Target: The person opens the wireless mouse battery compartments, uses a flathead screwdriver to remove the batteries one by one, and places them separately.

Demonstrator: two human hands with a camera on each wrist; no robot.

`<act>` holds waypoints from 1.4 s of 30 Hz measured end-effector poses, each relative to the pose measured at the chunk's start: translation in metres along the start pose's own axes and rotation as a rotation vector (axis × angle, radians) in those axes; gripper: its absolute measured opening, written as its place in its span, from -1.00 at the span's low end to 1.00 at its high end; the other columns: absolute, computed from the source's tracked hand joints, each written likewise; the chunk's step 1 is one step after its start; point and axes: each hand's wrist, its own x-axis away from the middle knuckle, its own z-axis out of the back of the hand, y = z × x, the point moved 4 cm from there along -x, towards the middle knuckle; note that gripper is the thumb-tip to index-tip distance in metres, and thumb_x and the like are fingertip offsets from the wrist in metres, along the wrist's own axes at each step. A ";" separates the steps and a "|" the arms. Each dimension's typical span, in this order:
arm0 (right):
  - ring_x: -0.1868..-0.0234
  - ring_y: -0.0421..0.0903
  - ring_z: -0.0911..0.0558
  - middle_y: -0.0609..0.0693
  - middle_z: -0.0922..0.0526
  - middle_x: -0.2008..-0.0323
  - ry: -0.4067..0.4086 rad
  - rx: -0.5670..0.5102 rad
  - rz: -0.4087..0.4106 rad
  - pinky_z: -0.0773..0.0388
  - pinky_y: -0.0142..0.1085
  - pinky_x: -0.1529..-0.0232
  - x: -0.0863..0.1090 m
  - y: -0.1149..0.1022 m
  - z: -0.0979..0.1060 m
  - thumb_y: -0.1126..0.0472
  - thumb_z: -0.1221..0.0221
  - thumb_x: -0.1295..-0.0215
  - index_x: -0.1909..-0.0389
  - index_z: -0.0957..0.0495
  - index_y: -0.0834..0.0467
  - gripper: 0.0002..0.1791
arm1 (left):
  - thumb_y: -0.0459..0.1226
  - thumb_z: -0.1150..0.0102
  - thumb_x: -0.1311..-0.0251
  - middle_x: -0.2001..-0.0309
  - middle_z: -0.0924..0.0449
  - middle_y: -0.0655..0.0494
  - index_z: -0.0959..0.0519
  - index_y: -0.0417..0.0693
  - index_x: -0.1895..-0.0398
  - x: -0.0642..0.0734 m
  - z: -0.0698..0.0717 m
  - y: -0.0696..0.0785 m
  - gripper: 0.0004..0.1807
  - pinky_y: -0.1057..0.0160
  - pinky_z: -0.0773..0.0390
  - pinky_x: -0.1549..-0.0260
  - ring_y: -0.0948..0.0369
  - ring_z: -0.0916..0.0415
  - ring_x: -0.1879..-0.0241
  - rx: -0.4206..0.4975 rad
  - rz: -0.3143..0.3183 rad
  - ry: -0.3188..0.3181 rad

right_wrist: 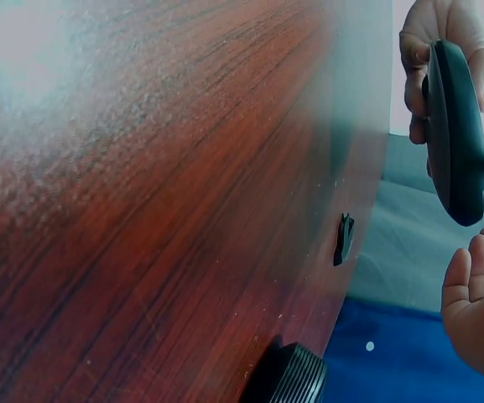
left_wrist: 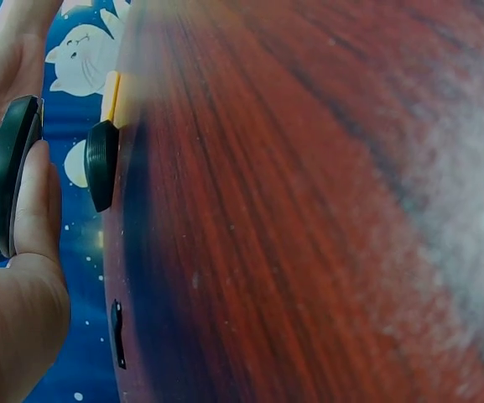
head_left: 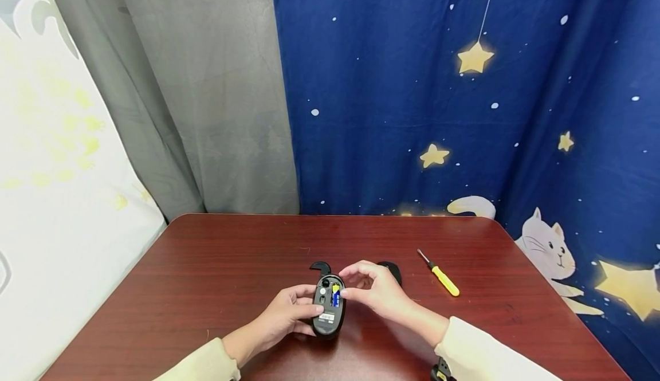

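My left hand (head_left: 286, 315) grips a black computer mouse (head_left: 327, 319) by its side, the underside turned up and the thumb lying across it. A blue and yellow battery (head_left: 336, 295) sits in the uncovered slot on that underside. My right hand (head_left: 378, 289) is beside the mouse's right edge, thumb tip right at the battery and the other fingers loosely extended. In the right wrist view these fingers (right_wrist: 478, 273) stand a little apart from the mouse (right_wrist: 458, 134), which is lifted above the table. The left wrist view sees the mouse (left_wrist: 5, 180) edge-on.
Behind the mouse lies a small curved black piece (head_left: 321, 267). A black rounded piece (head_left: 394, 271), ribbed along its side in the left wrist view, is partly hidden behind my right hand. A yellow-handled screwdriver (head_left: 443, 279) lies farther right on the reddish-brown table (head_left: 227, 266).
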 end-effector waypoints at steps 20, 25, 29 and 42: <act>0.29 -0.04 -0.56 -0.12 -0.61 0.24 -0.079 0.192 0.129 -0.55 -0.26 0.29 -0.006 0.000 -0.006 0.20 -0.41 -0.11 0.17 -0.72 0.08 -0.77 | -0.40 -0.20 -0.21 0.12 -0.64 -0.21 -0.25 -0.48 -0.26 0.002 0.001 -0.001 -0.40 0.08 -0.68 0.36 0.04 -0.66 0.27 -0.005 0.003 -0.008; 0.28 -0.09 -0.56 -0.14 -0.58 0.25 -0.079 0.209 0.133 -0.55 -0.29 0.27 -0.005 0.002 -0.009 0.20 -0.42 -0.10 0.20 -0.74 0.06 -0.79 | -0.40 -0.20 -0.21 0.12 -0.63 -0.22 -0.25 -0.48 -0.27 0.002 0.001 -0.002 -0.40 0.08 -0.68 0.37 0.04 -0.66 0.27 -0.008 0.008 -0.001; 0.29 -0.09 -0.56 -0.14 -0.57 0.26 -0.071 0.206 0.130 -0.55 -0.29 0.26 -0.005 0.005 -0.010 0.21 -0.42 -0.09 0.22 -0.75 0.05 -0.80 | -0.40 -0.21 -0.21 0.12 -0.63 -0.22 -0.26 -0.47 -0.26 0.002 0.002 -0.003 -0.41 0.11 -0.68 0.40 0.04 -0.66 0.27 -0.016 0.013 0.005; 0.33 0.17 -0.52 0.13 -0.58 0.29 -0.029 0.143 0.129 -0.55 -0.17 0.30 0.000 -0.015 -0.016 0.46 -0.40 0.00 0.30 -0.71 0.28 -0.80 | -0.41 -0.21 -0.20 0.15 -0.64 -0.22 -0.25 -0.50 -0.25 0.003 0.003 -0.004 -0.40 0.19 -0.67 0.46 0.06 -0.66 0.30 -0.011 -0.006 -0.001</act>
